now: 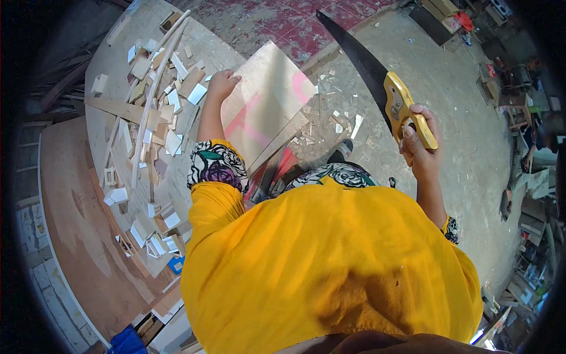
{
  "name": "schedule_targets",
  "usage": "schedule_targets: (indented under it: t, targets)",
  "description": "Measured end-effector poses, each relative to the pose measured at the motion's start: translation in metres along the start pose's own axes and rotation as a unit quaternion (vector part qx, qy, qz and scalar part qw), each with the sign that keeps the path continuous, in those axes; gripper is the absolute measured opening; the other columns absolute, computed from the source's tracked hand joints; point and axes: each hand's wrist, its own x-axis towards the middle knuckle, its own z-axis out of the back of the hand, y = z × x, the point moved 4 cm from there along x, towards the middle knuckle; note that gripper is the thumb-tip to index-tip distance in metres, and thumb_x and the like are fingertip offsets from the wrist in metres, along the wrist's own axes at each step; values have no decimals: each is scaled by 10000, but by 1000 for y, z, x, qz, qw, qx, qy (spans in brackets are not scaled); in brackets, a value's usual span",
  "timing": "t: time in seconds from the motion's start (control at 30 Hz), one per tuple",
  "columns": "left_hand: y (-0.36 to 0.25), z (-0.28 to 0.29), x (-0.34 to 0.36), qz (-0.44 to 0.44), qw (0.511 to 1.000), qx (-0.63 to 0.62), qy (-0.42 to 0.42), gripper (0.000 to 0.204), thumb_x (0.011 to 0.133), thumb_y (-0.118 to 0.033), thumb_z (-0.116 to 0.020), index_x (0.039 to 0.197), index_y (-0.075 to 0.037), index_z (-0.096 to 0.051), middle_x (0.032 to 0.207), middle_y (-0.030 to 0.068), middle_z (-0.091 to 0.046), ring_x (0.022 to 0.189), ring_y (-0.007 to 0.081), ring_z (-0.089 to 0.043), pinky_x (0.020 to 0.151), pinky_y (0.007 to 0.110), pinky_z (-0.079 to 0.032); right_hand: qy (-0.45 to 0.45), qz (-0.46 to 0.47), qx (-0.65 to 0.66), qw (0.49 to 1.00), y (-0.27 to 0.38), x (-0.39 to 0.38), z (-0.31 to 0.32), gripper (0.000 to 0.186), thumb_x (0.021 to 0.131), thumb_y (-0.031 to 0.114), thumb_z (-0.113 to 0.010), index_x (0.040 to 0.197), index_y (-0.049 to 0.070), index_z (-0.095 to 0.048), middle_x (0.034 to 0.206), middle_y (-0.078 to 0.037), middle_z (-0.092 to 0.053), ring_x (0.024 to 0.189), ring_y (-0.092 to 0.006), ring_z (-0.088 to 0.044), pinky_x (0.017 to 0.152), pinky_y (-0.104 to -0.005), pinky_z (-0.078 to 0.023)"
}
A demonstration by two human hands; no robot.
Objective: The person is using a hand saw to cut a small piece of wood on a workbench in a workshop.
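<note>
Holding a long, dark-bladed handsaw [372,81] by its yellow handle [400,99] — right hand [421,137] wrapped closed around it, blade tip pointing away and leftward. Left hand [223,84] at the left edge of a flat, pale wooden board [270,97] with pink markings, fingers curled; cannot tell whether they pinch it. Left of that — beige tabletop [218,44] strewn with small wooden offcuts [191,81]. Farthest, dusty red floor tiles [284,32].
</note>
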Motion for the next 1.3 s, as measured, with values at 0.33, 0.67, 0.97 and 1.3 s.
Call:
schedule_targets:
  t: [0.33,0.67,0.97,1.3]
  targets:
    - [16,-31,-3,86,994,19,-69,461,778,-377,-647,1100,-48,-656,1061,174,-663,1013,316,-627,866,396,-483,49,-30,22,998,-11,-2,-16,377,839,223,-683,1178,115,-557,971,-68,-561,618,-85,-525,502,-188,-454]
    - [6,-39,12,72,991,-48,-100,424,788,-326,-665,1097,-35,-661,1064,188,-661,999,313,-636,880,377,-480,98,-27,-11,995,-12,-3,-29,340,847,157,-658,1170,112,-562,1086,-68,-549,710,-100,-541,522,-203,-463]
    - [-34,90,-28,26,970,-38,-239,247,805,-248,-642,966,-70,-699,893,142,-690,823,304,-668,731,391,-518,14,-27,-4,1000,-5,11,-13,399,849,270,-678,1197,121,-550,959,-50,-553,636,-80,-529,517,-186,-455]
    - [-146,-57,-170,-194,955,49,-219,18,729,-108,-602,727,-95,-590,729,74,-549,701,277,-566,608,416,-462,38,23,-91,995,-10,16,-19,388,852,168,-662,1224,118,-566,1035,-65,-600,668,-86,-541,546,-202,-453]
